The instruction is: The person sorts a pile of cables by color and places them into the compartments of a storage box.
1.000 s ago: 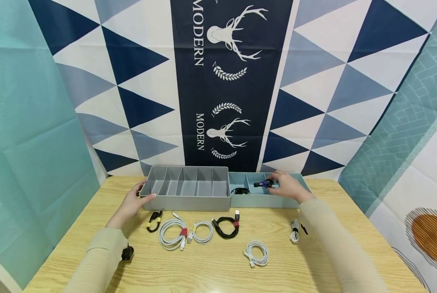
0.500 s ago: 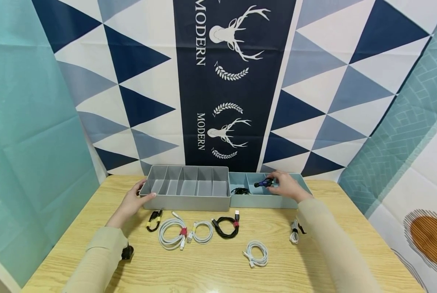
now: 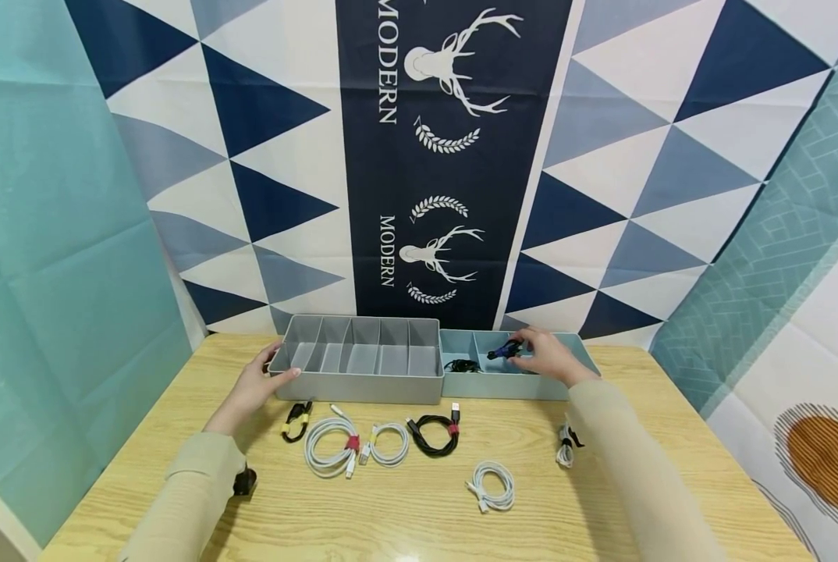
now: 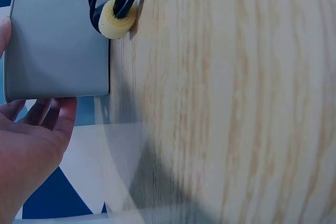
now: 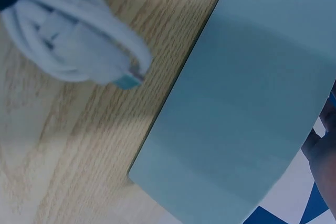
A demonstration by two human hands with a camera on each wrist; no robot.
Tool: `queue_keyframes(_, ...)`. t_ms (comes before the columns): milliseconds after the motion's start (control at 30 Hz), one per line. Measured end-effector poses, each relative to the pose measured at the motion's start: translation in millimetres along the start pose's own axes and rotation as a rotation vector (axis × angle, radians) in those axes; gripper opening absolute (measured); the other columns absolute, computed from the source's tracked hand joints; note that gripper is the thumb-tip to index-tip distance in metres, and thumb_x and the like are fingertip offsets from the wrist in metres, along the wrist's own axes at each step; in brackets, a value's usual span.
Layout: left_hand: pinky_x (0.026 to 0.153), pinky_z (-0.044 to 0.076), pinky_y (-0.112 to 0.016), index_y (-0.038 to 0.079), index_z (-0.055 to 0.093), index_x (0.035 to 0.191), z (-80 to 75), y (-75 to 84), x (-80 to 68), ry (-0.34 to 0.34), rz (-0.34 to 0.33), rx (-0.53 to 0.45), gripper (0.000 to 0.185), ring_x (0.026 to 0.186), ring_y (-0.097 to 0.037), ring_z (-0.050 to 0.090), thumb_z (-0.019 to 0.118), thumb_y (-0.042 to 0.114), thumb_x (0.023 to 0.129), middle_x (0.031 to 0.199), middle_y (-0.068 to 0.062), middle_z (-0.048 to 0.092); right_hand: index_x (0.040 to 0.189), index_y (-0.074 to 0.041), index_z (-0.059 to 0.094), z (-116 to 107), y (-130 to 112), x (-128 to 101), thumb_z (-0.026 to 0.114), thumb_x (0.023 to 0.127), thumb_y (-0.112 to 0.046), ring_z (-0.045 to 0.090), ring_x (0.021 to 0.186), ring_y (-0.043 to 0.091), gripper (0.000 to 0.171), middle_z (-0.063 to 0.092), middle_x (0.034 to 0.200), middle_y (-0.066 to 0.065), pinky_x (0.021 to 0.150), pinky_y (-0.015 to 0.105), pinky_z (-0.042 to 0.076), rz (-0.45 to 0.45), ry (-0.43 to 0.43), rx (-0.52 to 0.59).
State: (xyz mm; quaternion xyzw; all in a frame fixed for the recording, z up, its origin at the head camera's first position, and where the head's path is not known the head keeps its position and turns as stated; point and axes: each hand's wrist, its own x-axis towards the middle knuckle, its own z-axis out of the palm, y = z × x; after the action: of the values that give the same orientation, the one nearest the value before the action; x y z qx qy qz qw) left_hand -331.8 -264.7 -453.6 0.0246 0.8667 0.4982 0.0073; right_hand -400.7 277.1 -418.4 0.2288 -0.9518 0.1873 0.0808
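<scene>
At the left end of a grey divided storage box [image 3: 363,388], my left hand [image 3: 253,384] grips the corner. Its thumb lies at the front rim, and in the left wrist view its fingers [image 4: 64,116] rest along the end wall. My right hand [image 3: 548,356] pinches a coiled black cable with a blue tie [image 3: 505,350] over a light-blue divided box [image 3: 517,386]. Another black cable [image 3: 463,366] lies in that box's left compartment. In the right wrist view the blue box's wall [image 5: 236,103] hides most of the hand and the held cable.
In front of the boxes lie a short black cable with yellow ties [image 3: 296,422], white coils [image 3: 331,447] [image 3: 388,446] [image 3: 492,485], a black coil with a red tie [image 3: 436,437] and a white bundle [image 3: 565,447]. Patterned cloth [image 3: 285,195] hangs behind the table [image 3: 363,523].
The black cable has shifted and turned slightly in my right hand, and my right forearm has moved a little left. My left hand stays on the grey box.
</scene>
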Motion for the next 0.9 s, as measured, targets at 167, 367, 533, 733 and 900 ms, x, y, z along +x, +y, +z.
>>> queue_keyframes(167,0.105,0.033,-0.055,0.01,0.01,0.153,-0.2,1.0,-0.7,-0.005,-0.003,-0.004,0.087,0.136,-0.044,0.027,0.063,0.04,0.09,0.153,-0.025,0.019,0.109,-0.004,0.066,2.7,-3.1,1.6,0.076,0.079,-0.024,0.058,0.086,0.025,0.038,0.061,0.1,0.011,0.076,0.043,0.049,-0.015,-0.006,-0.015)
queue_keyframes(367,0.105,0.033,-0.055,0.01,0.012,0.153,-0.6,0.8,-0.8,-0.003,0.003,-0.006,0.093,0.135,-0.043,0.028,0.064,0.048,0.086,0.153,-0.025,0.02,0.11,-0.005,0.066,6.0,-3.8,4.5,0.075,0.08,-0.025,0.06,0.097,0.03,0.037,0.06,0.106,0.012,0.085,0.049,0.049,0.001,-0.036,-0.042)
queue_keyframes(533,0.105,0.034,-0.054,0.01,0.012,0.153,-0.5,0.0,-0.8,0.004,0.003,-0.01,0.091,0.134,-0.043,0.03,0.064,0.045,0.087,0.153,-0.024,0.021,0.111,-0.005,0.066,7.4,-2.1,7.5,0.074,0.081,-0.027,0.059,0.097,0.031,0.039,0.059,0.106,0.012,0.086,0.05,0.048,0.013,-0.05,-0.048)
queue_keyframes(733,0.104,0.035,-0.054,0.01,0.012,0.153,-0.9,0.0,-1.0,0.001,0.006,-0.021,0.093,0.134,-0.043,0.03,0.064,0.048,0.085,0.153,-0.024,0.021,0.112,-0.005,0.066,6.6,-1.9,7.6,0.074,0.081,-0.029,0.059,0.097,0.03,0.04,0.059,0.107,0.013,0.085,0.05,0.048,0.017,-0.056,-0.033)
queue_keyframes(900,0.105,0.034,-0.055,0.011,0.012,0.153,-1.3,-0.3,-1.4,-0.002,0.003,-0.019,0.094,0.136,-0.043,0.028,0.064,0.05,0.085,0.153,-0.024,0.02,0.112,-0.004,0.065,4.1,-3.0,5.5,0.074,0.081,-0.03,0.057,0.102,0.033,0.041,0.059,0.11,0.015,0.088,0.051,0.047,0.025,-0.045,0.004)
